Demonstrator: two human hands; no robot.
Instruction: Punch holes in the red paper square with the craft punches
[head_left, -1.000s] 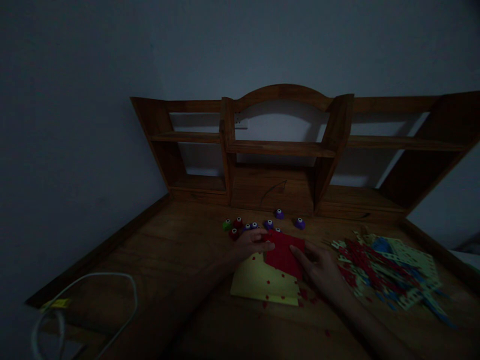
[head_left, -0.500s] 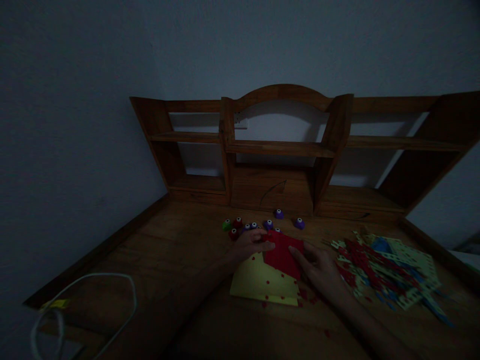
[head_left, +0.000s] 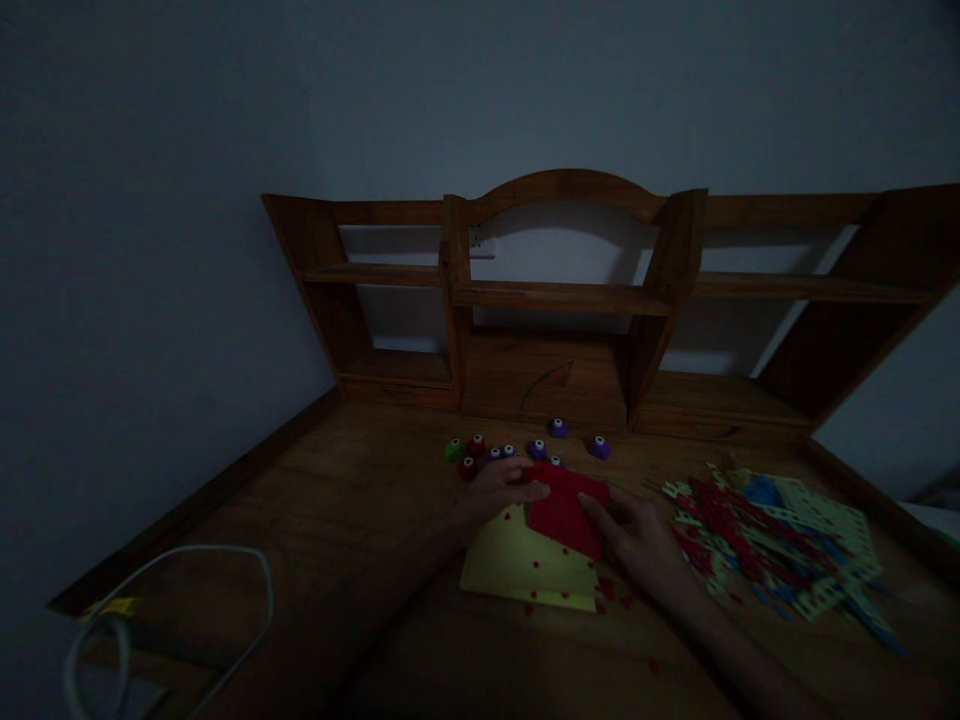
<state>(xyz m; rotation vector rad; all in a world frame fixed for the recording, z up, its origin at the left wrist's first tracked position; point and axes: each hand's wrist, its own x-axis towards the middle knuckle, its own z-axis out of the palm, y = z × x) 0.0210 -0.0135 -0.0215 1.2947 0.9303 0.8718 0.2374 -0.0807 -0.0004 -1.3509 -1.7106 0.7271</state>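
Note:
A sheet of red paper [head_left: 564, 512] is held up between my two hands. My left hand [head_left: 499, 490] pinches its upper left side, thumb on the near face; whether a punch is also under those fingers I cannot tell. At the right edge, my right hand [head_left: 637, 532] grips the sheet with the thumb on top. Beneath it lies a sheet of yellow paper [head_left: 517, 565], scattered with tiny red cut-out shapes. Just beyond my hands sit several small purple craft punches [head_left: 538, 450], with red punches [head_left: 476, 446] and a green punch [head_left: 454, 450] at their left.
To the right lies a heap of punched paper scraps [head_left: 780, 540] in red, yellow and blue. A white cable [head_left: 262, 560] loops at the left near a yellow object [head_left: 112, 607]. A wooden shelf unit [head_left: 555, 295] stands along the back of the wooden desk [head_left: 360, 470].
Both hands keep their grip on the red paper, which has tilted or shifted very slightly. Everything else stays where it was.

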